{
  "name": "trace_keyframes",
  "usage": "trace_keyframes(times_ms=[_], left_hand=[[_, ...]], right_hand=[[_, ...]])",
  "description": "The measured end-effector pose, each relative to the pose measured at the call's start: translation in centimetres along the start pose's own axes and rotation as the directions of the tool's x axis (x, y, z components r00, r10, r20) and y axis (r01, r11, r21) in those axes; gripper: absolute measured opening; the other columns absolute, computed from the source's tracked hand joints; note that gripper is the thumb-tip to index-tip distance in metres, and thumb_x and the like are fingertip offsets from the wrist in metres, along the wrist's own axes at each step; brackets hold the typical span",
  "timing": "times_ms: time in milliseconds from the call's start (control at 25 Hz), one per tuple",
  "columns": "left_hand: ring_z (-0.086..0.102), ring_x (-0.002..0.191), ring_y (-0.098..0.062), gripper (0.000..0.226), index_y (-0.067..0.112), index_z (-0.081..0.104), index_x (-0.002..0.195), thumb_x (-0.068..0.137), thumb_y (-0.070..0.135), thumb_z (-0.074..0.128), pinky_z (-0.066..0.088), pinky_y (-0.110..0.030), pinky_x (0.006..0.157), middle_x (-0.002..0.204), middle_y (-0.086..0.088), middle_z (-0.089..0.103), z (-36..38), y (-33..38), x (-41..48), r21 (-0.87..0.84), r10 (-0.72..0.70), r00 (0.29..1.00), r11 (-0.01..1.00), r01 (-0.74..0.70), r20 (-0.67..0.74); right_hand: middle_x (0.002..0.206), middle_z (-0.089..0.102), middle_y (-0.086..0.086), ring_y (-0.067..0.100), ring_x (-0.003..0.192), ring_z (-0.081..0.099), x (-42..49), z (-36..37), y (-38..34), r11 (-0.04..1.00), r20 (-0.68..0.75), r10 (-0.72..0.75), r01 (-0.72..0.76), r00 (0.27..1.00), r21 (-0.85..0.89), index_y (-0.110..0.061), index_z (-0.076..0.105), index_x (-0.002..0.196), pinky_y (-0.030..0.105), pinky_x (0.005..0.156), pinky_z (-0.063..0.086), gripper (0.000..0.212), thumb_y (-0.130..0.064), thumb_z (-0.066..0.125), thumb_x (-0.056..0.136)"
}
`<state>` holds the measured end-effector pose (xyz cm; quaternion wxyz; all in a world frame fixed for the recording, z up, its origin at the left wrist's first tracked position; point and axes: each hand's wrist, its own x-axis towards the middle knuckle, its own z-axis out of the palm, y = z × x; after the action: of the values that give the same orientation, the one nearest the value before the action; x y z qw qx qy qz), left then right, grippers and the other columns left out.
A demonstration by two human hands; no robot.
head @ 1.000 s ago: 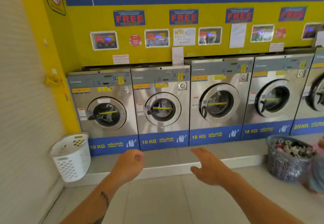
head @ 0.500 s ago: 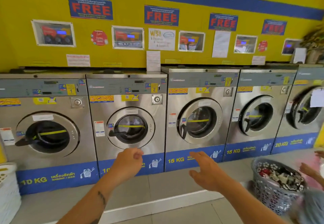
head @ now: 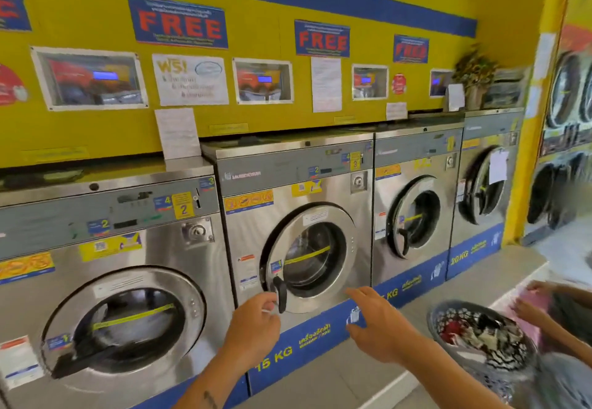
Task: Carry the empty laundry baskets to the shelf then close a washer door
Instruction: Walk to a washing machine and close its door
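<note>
A row of steel front-loading washers fills the view. The 15 KG washer's round door [head: 312, 256] has a black handle [head: 281, 293] on its left edge and looks slightly ajar there. My left hand [head: 256, 328] is loosely curled just left of and below that handle, fingertips near it without gripping. Holding nothing, my right hand [head: 378, 325] hovers with fingers spread in front of the washer's blue base panel. The doors of the two washers further right [head: 413, 216] [head: 485, 184] stand partly open.
A grey mesh basket [head: 448, 311] full of clothes sits on the floor at the right, with another person's hands [head: 531, 306] over it. A raised white-edged step [head: 394, 383] runs along the washers' front. More machines stand at the far right.
I have come closer and turned right: the washers loom larger, the white basket at the left has left the view, and both hands have risen toward the 15 KG washer's door.
</note>
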<state>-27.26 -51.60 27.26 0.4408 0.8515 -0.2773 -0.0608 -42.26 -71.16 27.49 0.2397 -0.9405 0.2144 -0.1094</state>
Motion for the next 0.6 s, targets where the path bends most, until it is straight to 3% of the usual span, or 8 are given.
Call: trace_keyframes(times_ms=[200,360,600], left_hand=[[0.046,0.103,-0.004,0.044,0.028,0.051,0.131,0.088,0.019,0.055,0.037,-0.013,0.085,0.111,0.018,0.046,6.0,0.8,11.6,0.034,0.075,0.996,0.997,-0.074,-0.057],[0.040,0.130,-0.011,0.058,0.033,0.040,0.140,0.084,0.036,0.055,0.033,-0.030,0.111,0.140,0.013,0.043,9.8,-2.1,19.5,0.091,0.005,0.993,0.996,0.006,-0.119],[0.035,0.136,-0.017,0.065,0.035,0.025,0.144,0.086,0.037,0.053,0.038,-0.039,0.111,0.151,0.008,0.031,13.7,-6.0,33.0,0.187,0.085,0.959,0.982,-0.034,-0.271]], right_hand=[[0.147,0.035,-0.004,0.022,0.135,0.038,13.1,-2.1,4.7,0.997,0.040,-0.068,0.070,0.997,-0.042,-0.022,0.027,0.149,0.038,0.108,0.038,0.068,-0.033,0.052,0.087],[0.148,0.033,-0.002,0.024,0.135,0.034,23.2,-2.3,5.7,0.976,0.088,-0.161,0.172,0.983,-0.136,-0.020,0.027,0.149,0.038,0.109,0.037,0.066,-0.031,0.053,0.089],[0.152,0.028,0.003,0.029,0.138,0.028,36.1,0.0,6.0,0.898,0.163,-0.260,0.301,0.952,-0.322,-0.020,0.025,0.148,0.045,0.111,0.035,0.069,-0.028,0.054,0.086]])
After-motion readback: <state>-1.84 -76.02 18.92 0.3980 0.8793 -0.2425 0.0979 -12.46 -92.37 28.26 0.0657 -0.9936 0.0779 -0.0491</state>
